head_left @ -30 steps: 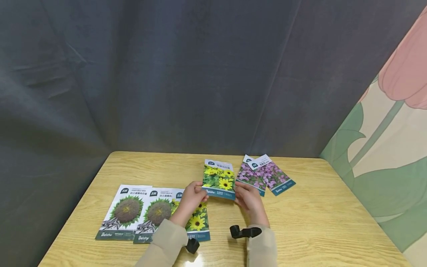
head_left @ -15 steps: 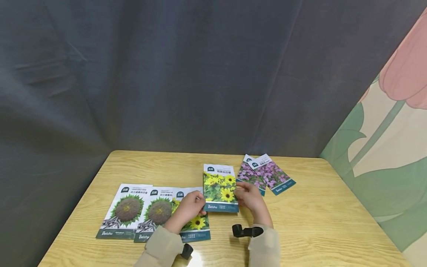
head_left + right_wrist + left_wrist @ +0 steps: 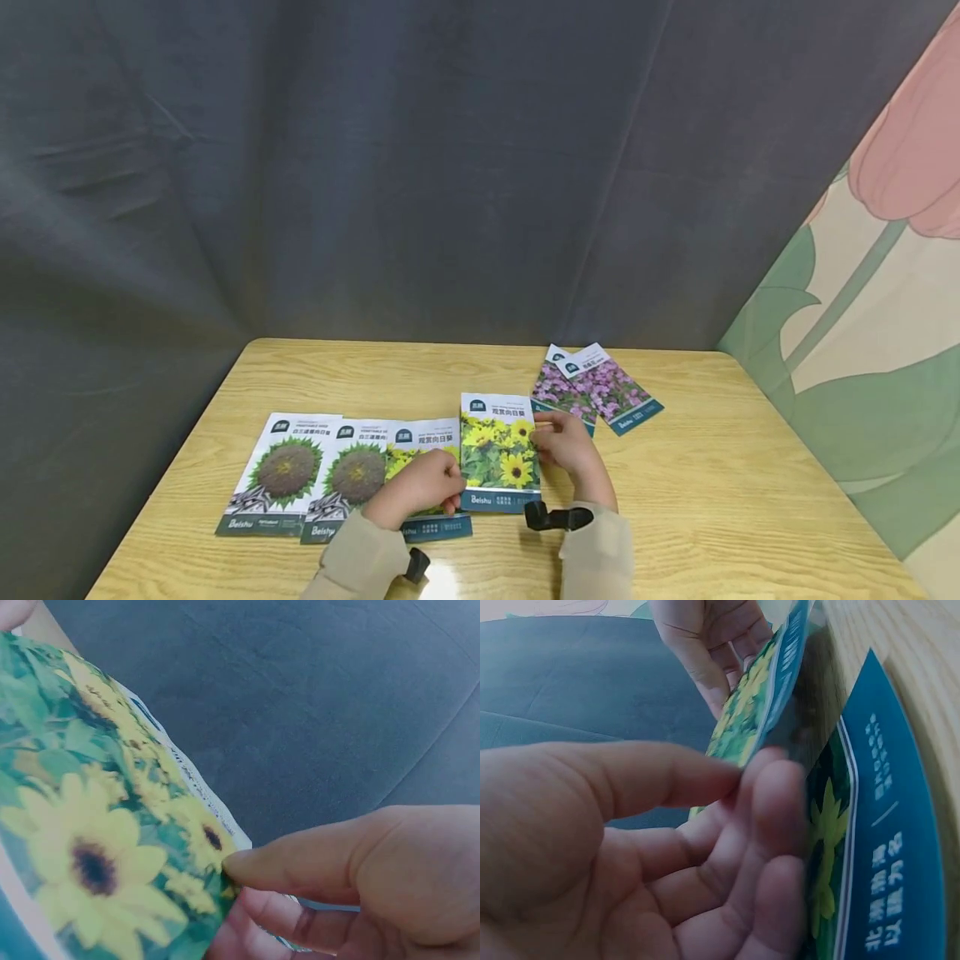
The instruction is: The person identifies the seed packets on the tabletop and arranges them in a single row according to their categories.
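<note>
A seed packet printed with yellow sunflowers (image 3: pixel 498 450) is held between my two hands, raised slightly off the table. My left hand (image 3: pixel 423 485) pinches its lower left edge between thumb and fingers. On the opposite edge, my right hand (image 3: pixel 567 450) pinches it, thumb on the front, as the right wrist view shows. Under my left hand lies a second yellow sunflower packet (image 3: pixel 435 437), partly hidden by that hand. In the left wrist view its teal lower strip (image 3: pixel 900 847) shows beside my fingers.
Two overlapping packets with a large sunflower head (image 3: pixel 285 471) lie at the left, the second (image 3: pixel 356 475) tucked against the yellow one. Two crossed packets with pink flowers (image 3: pixel 611 392) lie at the back right. A dark curtain (image 3: pixel 480 183) stands behind the wooden table (image 3: pixel 712 500).
The held sunflower packet has come down and nearer to me, beside the yellow packet on the table. My left hand moved down with it; the other packets stay put.
</note>
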Demonstrator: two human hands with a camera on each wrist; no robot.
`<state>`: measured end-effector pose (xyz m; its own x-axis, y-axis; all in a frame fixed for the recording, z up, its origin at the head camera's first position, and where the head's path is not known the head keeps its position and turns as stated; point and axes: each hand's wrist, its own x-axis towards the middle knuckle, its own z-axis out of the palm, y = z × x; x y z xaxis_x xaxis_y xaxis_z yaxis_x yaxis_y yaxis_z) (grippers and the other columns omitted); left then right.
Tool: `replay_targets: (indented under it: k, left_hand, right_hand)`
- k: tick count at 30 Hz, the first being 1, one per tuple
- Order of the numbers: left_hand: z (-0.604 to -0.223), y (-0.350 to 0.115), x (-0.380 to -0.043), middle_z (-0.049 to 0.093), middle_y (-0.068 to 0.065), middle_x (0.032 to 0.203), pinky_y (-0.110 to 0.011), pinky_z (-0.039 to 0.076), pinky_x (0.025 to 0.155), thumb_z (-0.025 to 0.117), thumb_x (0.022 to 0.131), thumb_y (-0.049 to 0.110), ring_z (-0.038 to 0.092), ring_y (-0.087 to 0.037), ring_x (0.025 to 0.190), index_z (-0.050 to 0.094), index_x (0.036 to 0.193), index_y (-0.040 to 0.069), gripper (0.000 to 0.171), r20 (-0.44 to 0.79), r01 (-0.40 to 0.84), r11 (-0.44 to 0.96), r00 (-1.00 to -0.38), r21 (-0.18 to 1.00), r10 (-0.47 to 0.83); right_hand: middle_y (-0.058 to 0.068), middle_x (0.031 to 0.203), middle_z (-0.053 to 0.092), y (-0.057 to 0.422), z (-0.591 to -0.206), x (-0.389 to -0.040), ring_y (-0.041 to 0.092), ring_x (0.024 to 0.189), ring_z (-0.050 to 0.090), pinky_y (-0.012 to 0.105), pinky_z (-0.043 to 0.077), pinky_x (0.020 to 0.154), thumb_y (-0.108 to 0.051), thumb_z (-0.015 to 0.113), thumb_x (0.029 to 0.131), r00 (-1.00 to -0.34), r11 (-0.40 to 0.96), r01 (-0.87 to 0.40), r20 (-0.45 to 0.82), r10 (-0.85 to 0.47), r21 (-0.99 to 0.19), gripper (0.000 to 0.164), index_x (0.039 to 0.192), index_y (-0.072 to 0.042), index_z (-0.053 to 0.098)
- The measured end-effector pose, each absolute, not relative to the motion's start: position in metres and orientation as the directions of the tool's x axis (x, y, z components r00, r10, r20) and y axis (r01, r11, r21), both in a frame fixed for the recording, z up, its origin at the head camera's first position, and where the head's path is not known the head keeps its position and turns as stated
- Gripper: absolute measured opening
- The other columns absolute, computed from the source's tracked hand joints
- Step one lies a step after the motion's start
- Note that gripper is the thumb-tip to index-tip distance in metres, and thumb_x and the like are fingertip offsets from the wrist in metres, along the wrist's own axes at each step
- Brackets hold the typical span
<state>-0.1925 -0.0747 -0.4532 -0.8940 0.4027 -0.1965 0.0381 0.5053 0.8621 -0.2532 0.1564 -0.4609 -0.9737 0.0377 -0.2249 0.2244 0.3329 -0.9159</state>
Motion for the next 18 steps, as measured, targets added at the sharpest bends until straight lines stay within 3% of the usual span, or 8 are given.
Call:
replay_targets:
  k: [11,18]
  left_hand:
    - [-0.4530,-0.0806,-0.1917,0.061,-0.008,0.061,-0.029,0.044,0.049,0.055,0.090,0.005,0.057,-0.017,0.050,0.058,0.065,0.001,0.025,-0.269,0.015,0.521,-0.843,0.854,0.466]
    - [-0.4500,-0.0822,-0.1928,0.061,-0.008,0.059,-0.031,0.050,0.054,0.055,0.090,0.005,0.055,-0.015,0.048,0.058,0.059,0.002,0.031,-0.268,0.021,0.498,-0.823,0.867,0.501]
  right_hand:
    - [0.016,0.093,0.058,0.1577,-0.4594,-0.2475,0.020,0.071,0.061,0.034,0.054,0.061,0.000,0.061,0.086,-0.956,0.435,0.251,-0.292,-0.029,-0.865,0.034,0.119,0.005,0.055]
    - [0.015,0.084,0.056,0.1584,-0.4572,-0.2445,0.019,0.062,0.060,0.033,0.054,0.057,0.001,0.063,0.084,-0.953,0.475,0.247,-0.301,-0.039,-0.844,0.037,0.119,0.007,0.053]
